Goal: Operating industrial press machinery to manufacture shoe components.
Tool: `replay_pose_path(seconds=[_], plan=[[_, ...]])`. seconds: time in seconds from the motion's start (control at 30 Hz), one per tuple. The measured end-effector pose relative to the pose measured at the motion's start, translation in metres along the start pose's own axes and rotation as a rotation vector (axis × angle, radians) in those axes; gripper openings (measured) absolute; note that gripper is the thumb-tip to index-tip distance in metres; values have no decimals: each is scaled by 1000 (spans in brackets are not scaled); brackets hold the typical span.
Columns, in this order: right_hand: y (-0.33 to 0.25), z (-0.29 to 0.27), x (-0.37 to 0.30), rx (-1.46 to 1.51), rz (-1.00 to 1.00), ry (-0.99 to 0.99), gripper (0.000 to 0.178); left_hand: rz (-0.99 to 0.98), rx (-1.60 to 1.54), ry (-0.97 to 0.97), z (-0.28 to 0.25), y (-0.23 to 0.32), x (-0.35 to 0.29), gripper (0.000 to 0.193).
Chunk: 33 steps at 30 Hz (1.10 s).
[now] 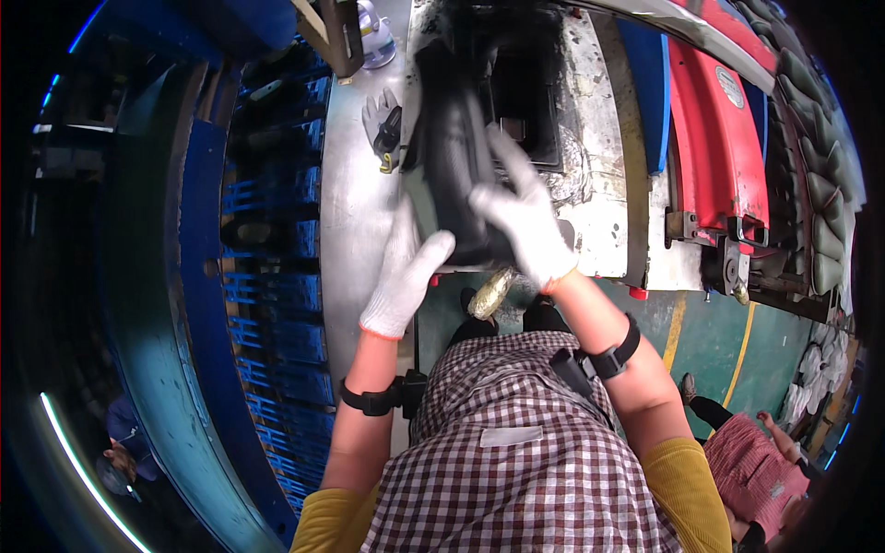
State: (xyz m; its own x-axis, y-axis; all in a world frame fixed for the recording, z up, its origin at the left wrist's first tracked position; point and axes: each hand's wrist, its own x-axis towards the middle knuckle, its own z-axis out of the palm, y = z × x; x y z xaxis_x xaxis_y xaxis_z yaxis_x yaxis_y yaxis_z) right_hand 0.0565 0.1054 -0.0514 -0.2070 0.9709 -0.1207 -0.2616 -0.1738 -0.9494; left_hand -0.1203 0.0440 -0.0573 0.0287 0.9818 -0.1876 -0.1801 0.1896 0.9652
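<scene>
A long black boot-shaped piece (454,152), smeared by motion, is held between my two white-gloved hands above the metal workbench (355,198). A pale grey-green strip shows along its left side. My left hand (406,263) lies against the lower left side, thumb near the piece's near end and fingers partly hidden behind it. My right hand (527,212) grips the right side, with its thumb across the surface and its fingers blurred. Beyond the piece, a dark square recess (524,92) opens in the bench's stained top.
A grey glove and black-and-yellow tool (385,134) lie left of the piece. A clear jug (375,37) stands farther back. Blue racks (277,240) line the left; a red machine housing (719,138) and dark green-grey pieces (816,166) stand right. Another person (751,470) is at lower right.
</scene>
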Motion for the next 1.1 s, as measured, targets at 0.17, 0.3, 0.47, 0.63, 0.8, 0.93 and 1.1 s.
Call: replay_pose_path(seconds=[0.17, 0.3, 0.47, 0.63, 0.8, 0.93, 1.1], plan=[[-5, -45, 92, -884, -351, 451, 79, 398, 230, 233, 11, 68, 9, 76], [-2, -64, 142, -1304, -310, 559, 70, 640, 260, 344, 10, 102, 15, 67], [21, -42, 145, -1480, -221, 541, 67, 903, 321, 351, 22, 142, 28, 65], [25, -43, 133, -1454, -283, 563, 69, 1157, 648, 204, 39, 209, 64, 62], [20, -56, 128, -1393, -202, 446, 65, 1302, 1186, 33, 83, 267, 129, 59], [26, -103, 71, -1066, -462, 512, 50, 1296, 1327, -106, 115, 280, 163, 43], [65, -139, -96, -967, -228, 349, 32, 919, 1495, -255, 133, 306, 144, 36]])
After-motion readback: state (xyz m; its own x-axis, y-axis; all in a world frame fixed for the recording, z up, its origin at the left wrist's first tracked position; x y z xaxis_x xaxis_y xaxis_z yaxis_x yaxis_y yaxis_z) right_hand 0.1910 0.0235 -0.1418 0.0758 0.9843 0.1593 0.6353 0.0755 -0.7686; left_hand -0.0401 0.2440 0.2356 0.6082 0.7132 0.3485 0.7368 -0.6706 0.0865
